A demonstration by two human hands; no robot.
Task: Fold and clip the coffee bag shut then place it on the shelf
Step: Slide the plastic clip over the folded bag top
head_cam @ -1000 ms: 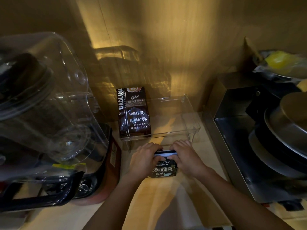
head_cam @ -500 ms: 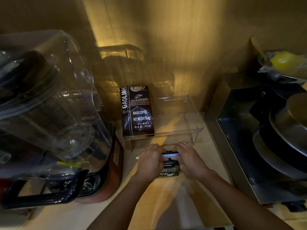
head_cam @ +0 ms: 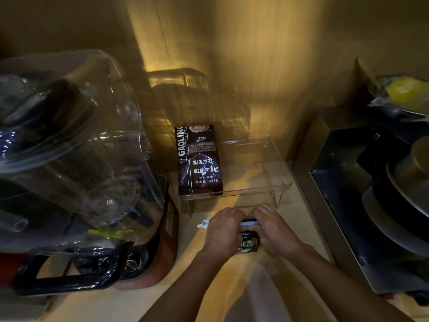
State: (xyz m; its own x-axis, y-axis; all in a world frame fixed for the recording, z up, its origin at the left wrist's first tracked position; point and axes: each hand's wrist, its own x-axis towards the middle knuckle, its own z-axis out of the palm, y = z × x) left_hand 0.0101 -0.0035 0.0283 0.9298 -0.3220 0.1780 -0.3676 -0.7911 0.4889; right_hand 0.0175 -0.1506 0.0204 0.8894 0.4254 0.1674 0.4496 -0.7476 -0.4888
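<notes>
Across the lower middle runs a pale wooden table (head_cam: 299,219), dimly lit, with a wood-panelled wall (head_cam: 255,54) behind catching a warm glow. At 9 o'clock stands a blender with a clear sound cover (head_cam: 69,140); at 3 o'clock sits a metal appliance (head_cam: 348,205) stacked with pans. At 12 o'clock from the hands, a clear acrylic shelf (head_cam: 276,182) holds a dark Gaolin coffee bag (head_cam: 199,163) upright on its left side. Near 6 o'clock, just in front of the shelf, a small dark coffee bag (head_cam: 248,242) stands on the table, white lettering partly visible. A bag clip (head_cam: 249,223) lies across its top, its pale end sticking out toward 9 o'clock. The left hand (head_cam: 224,231) and right hand (head_cam: 275,231) press in from either side, fingers (head_cam: 232,213) curled over the clip and bag top.
</notes>
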